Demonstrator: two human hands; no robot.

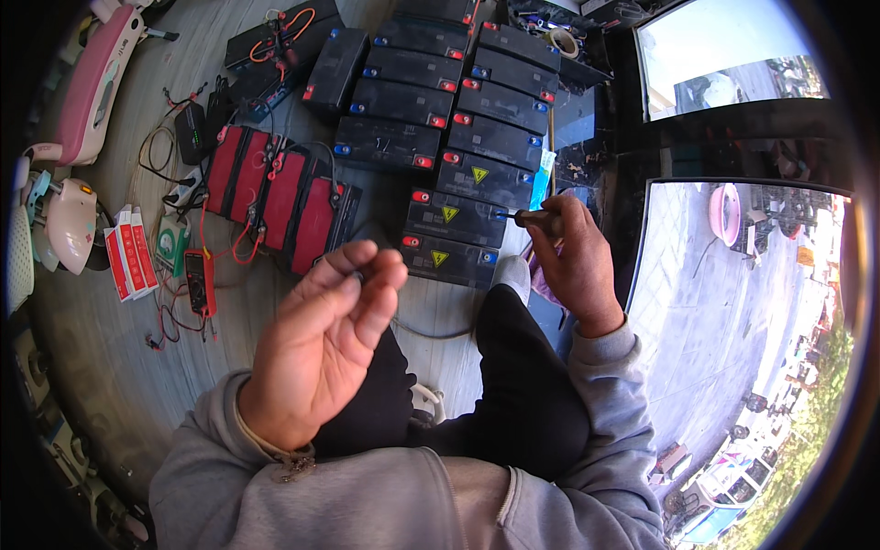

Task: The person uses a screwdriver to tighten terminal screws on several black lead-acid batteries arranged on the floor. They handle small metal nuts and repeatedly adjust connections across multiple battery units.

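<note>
My right hand grips a screwdriver whose shaft points left at the blue terminal on the right end of a black battery with a yellow warning triangle. Another such battery lies just below it. My left hand is raised palm up in front of the batteries, fingers curled toward the thumb around something small and dark that I cannot make out. Several more black batteries with red and blue terminals stand in rows beyond.
Red-and-black battery packs with wires lie left, beside a red multimeter, a red-and-white box and cables. Scooters line the far left. My legs are below. A glass door is at the right.
</note>
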